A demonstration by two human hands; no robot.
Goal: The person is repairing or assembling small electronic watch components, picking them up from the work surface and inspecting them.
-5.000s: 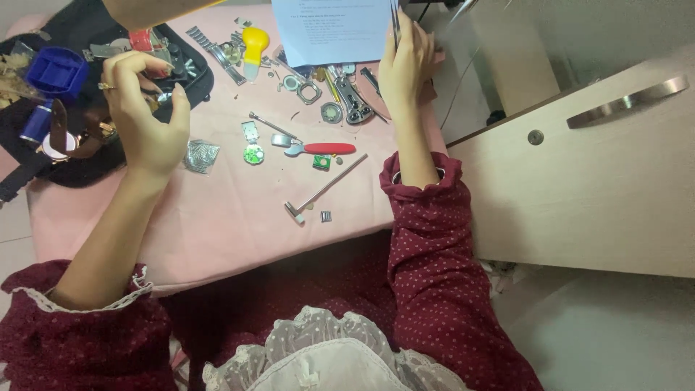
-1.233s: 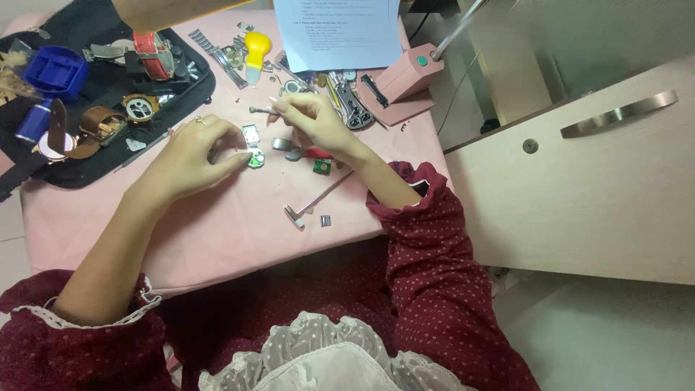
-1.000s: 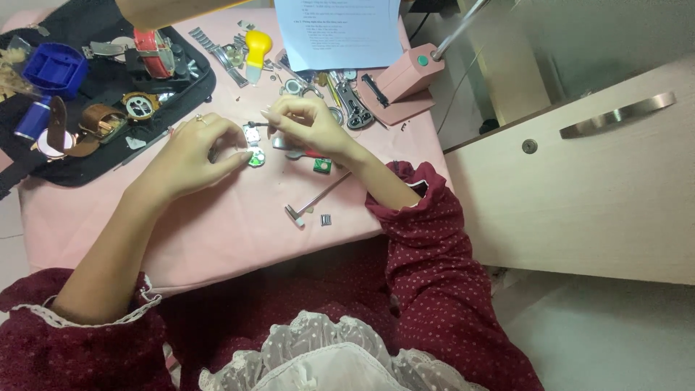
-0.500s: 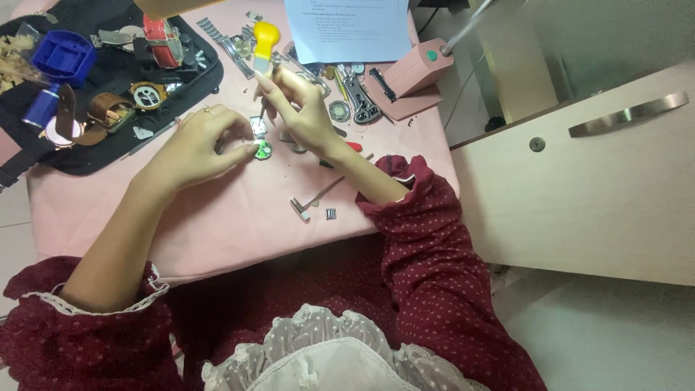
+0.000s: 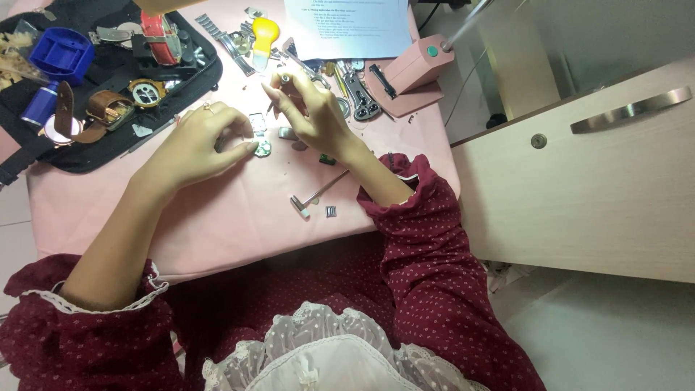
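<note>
- Left hand [image 5: 199, 141] lies on the pink tablecloth [image 5: 217, 210], fingers curled, thumb and forefinger pinching a small round green watch part [image 5: 262, 150] against the cloth.
- Right hand [image 5: 311, 108] is raised just beside it, fingers loosely spread, thumb and forefinger closed on a thin tool [image 5: 274, 101]; its tip is too small to make out.
- The part sits between the two hands, near the table's middle.
- Judgement: the part looks very light, rigid, small and delicate, likely to skid on cloth or flick away. Best taken by the rim, with fingertips or tweezers, never on the face.
- Nearby: small hammer [image 5: 318, 195] toward the table's near edge; black tray [image 5: 108, 87] with watches and straps to the left; pink box [image 5: 413, 69] and printed sheet [image 5: 347, 25] at the far side.
</note>
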